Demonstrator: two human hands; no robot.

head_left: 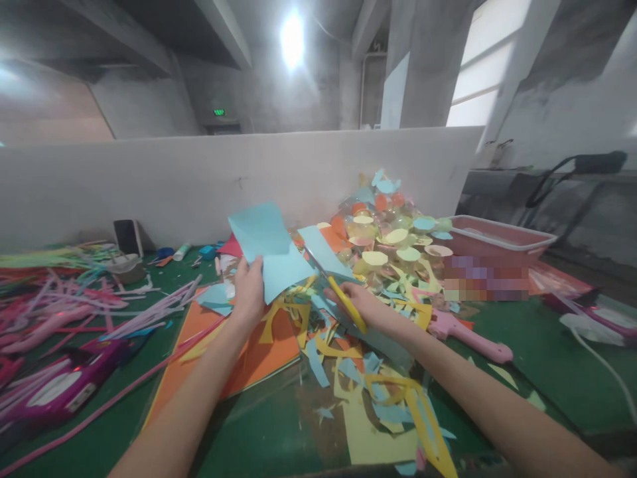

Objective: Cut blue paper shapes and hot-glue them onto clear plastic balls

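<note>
My left hand (249,289) pinches a sheet of light blue paper (271,245) by its lower left edge and holds it up off the table. In my right hand (362,302) are scissors with yellow handles (349,307), their blades pointing up and left beside the sheet. Just past the blades is a light blue strip of paper (326,253); whether it is still joined to the sheet I cannot tell. Below lie orange paper sheets (253,355) and a heap of blue and yellow paper scraps (318,362).
A pile of clear rounded pieces with paper discs (375,232) stands beyond my right hand. A pink glue gun (470,337) and a pink plastic basin (502,232) are to the right. Pink straws (154,309) and a purple device (70,385) lie left. A white partition (174,186) stands behind.
</note>
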